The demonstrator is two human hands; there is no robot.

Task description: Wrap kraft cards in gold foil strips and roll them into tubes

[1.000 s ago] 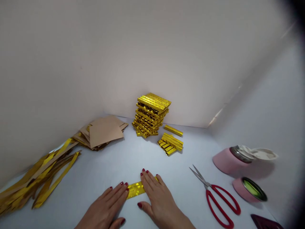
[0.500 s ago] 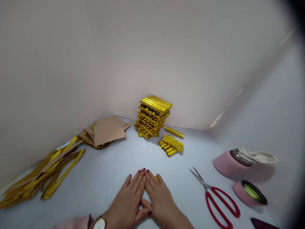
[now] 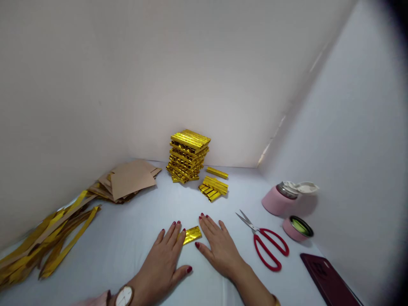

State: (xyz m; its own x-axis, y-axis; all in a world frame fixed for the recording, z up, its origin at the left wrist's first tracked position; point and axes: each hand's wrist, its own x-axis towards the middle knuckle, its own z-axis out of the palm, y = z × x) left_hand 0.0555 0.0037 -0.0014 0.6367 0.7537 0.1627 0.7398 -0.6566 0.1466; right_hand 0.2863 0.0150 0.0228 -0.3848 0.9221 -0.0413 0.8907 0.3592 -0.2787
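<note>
A flat folded strip of shiny gold paper (image 3: 192, 235) lies on the table in front of me. My left hand (image 3: 162, 255) rests flat with fingers spread, its fingertips over the strip's left end. Palm down at the strip's right end is my right hand (image 3: 218, 246), fingers stretched out, touching or just beside it. Farther back rises a stack of folded gold paper sticks (image 3: 189, 155), laid crosswise in layers. A smaller pile of gold sticks (image 3: 213, 188) and one single gold stick (image 3: 217, 172) lie to the right of the stack.
Brown-backed paper sheets (image 3: 132, 180) and long gold paper strips (image 3: 60, 238) cover the left side. At the right are red-handled scissors (image 3: 266, 244) with blades parted, a pink flask (image 3: 277, 199) with its cap flipped, a pink lid (image 3: 296, 229) and a dark red phone (image 3: 328, 280).
My hands were together over the gold strip; now they have moved apart sideways, uncovering it. The view has shifted to the right, bringing more of the phone into sight.
</note>
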